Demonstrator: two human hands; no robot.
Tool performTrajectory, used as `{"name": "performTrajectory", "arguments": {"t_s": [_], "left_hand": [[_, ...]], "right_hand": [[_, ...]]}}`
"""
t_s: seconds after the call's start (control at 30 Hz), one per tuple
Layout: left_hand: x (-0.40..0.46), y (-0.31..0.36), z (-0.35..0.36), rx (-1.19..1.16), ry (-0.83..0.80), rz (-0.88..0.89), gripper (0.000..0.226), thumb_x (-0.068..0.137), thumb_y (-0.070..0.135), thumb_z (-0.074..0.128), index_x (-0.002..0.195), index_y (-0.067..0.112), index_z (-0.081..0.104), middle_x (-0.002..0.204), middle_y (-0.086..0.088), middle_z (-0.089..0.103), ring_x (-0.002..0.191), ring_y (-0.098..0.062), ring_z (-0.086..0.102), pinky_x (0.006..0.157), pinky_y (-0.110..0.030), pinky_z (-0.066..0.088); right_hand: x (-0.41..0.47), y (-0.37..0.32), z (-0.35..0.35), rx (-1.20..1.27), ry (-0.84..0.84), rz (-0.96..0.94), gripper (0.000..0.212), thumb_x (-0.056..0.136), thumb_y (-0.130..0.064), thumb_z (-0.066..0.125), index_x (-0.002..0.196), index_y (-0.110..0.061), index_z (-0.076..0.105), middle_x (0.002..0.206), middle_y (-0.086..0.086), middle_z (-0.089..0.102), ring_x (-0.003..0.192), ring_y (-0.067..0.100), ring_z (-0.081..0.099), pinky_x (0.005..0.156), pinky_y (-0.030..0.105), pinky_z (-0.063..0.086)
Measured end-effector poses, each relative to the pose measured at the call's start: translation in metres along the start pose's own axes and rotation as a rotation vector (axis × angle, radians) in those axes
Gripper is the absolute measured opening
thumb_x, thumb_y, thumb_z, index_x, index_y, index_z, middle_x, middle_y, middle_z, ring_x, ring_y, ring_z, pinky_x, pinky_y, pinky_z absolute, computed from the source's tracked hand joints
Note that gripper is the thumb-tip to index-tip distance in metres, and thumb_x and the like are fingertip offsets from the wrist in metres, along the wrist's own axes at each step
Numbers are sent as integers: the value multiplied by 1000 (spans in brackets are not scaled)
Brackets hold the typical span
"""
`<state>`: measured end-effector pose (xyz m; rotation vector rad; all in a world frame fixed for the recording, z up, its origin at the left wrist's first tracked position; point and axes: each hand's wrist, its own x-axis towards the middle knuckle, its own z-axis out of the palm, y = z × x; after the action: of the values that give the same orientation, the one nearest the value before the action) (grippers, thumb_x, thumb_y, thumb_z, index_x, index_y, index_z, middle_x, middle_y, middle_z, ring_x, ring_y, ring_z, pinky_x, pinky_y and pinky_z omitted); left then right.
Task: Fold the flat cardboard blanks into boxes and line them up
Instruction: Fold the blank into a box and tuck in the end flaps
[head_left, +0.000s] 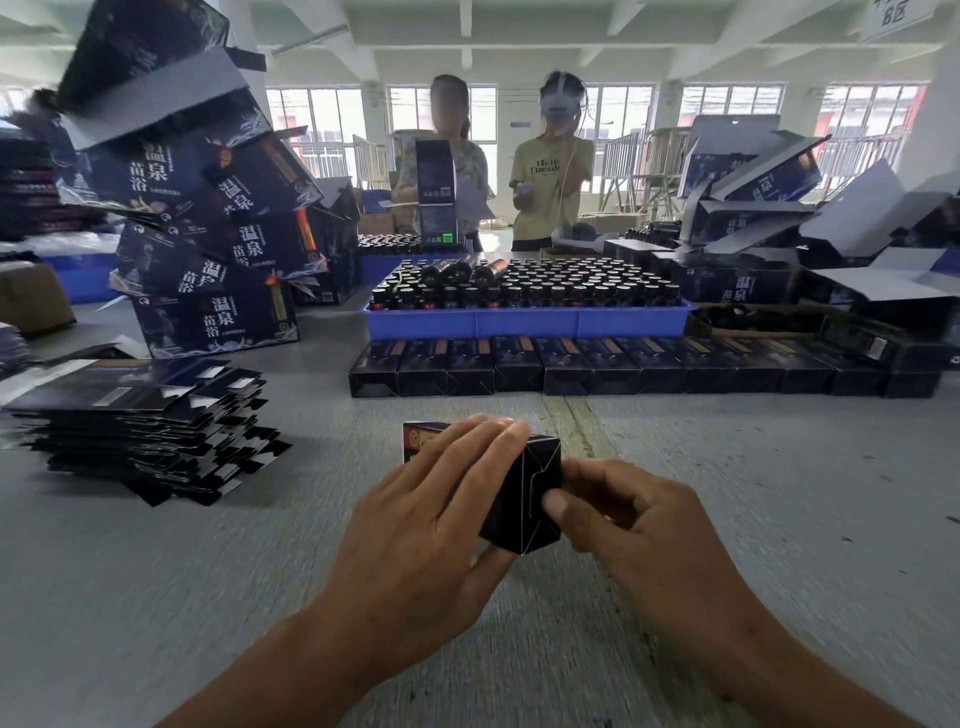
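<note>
Head view, box (524, 499) between both hands' fingers (467, 441)

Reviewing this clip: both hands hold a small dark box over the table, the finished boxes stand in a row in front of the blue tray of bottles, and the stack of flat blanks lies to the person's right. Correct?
Not quite. In the head view the stack of flat blanks lies to the person's left, not right. The rest stands: left hand and right hand hold the small dark box, and the row of finished boxes stands in front of the blue tray.

Black box (524, 499) with thin gold lines centre frame, blue tray (524, 322) above it, grey table (753, 467).
</note>
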<state>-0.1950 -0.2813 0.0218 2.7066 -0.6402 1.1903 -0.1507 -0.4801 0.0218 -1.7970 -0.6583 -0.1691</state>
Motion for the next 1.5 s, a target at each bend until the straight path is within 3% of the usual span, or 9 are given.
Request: {"name": "performTrajectory", "arguments": {"t_s": [0.37, 0.57, 0.9, 1.07, 1.2, 1.33, 1.4, 1.47, 1.5], "left_hand": [[3, 7, -1, 23, 21, -6, 68, 84, 40, 56, 145, 12, 41, 142, -4, 57, 135, -18, 48, 106, -30, 42], [5, 11, 0, 27, 22, -14, 69, 83, 41, 56, 144, 11, 44, 141, -4, 58, 134, -17, 47, 107, -28, 40], [1, 4, 0, -16, 21, -28, 72, 85, 44, 57, 149, 15, 38, 147, 1, 49, 139, -14, 42, 111, -28, 36], [-2, 1, 6, 11, -30, 96, 72, 90, 37, 63, 153, 17, 33, 157, 0, 41, 149, -19, 31, 116, -41, 38], [-4, 3, 10, 60, -114, 212, 80, 88, 29, 67, 157, 17, 28, 164, -2, 28, 153, -24, 19, 120, -48, 30], [-5, 2, 7, -2, 21, -20, 69, 87, 25, 60, 151, 17, 35, 162, -6, 31, 151, -23, 25, 118, -45, 33], [-3, -1, 2, -118, 106, -269, 61, 93, 25, 63, 149, 23, 38, 158, 5, 35, 145, -10, 32, 113, -34, 36], [0, -5, -5, -428, 63, -566, 61, 95, 45, 60, 149, 38, 33, 145, 23, 42, 128, 11, 41, 103, -21, 41], [2, -7, -7, -658, 24, -688, 68, 87, 56, 60, 148, 42, 34, 138, 26, 50, 119, 14, 49, 95, -16, 45]], "right_hand": [[0, -3, 3, -25, 64, 15, 17, 87, -30, 72, 87, -46, 69, 87, -29, 73, 83, -6, 69, 68, 9, 52], [-1, -3, 4, -68, 120, 25, 8, 87, -32, 72, 92, -38, 71, 86, -26, 72, 82, -4, 68, 63, 12, 50], [-1, -4, -3, 3, 38, 26, 13, 83, -41, 72, 95, -44, 72, 95, -23, 74, 92, -1, 70, 71, 21, 56], [-2, -5, 0, 75, -16, 20, 54, 68, -67, 77, 117, -61, 55, 113, -32, 64, 101, -7, 66, 77, 11, 55], [2, -3, 0, 111, -34, 102, 60, 74, -45, 84, 120, -59, 49, 110, -24, 68, 101, -3, 68, 75, 13, 56], [8, 1, -8, 241, -8, 259, 62, 58, -26, 79, 116, -39, 62, 99, -11, 74, 95, 11, 73, 79, 32, 62], [7, 2, -9, 249, -38, 327, 59, 53, -26, 80, 110, -33, 66, 101, -10, 76, 93, 10, 74, 80, 33, 61], [6, 2, -7, 182, -98, 355, 57, 51, -32, 84, 106, -32, 68, 101, -14, 75, 92, 3, 72, 82, 29, 56], [5, 1, -5, 133, -142, 363, 57, 52, -35, 86, 106, -33, 67, 102, -17, 75, 93, 0, 71, 83, 28, 53]]}}
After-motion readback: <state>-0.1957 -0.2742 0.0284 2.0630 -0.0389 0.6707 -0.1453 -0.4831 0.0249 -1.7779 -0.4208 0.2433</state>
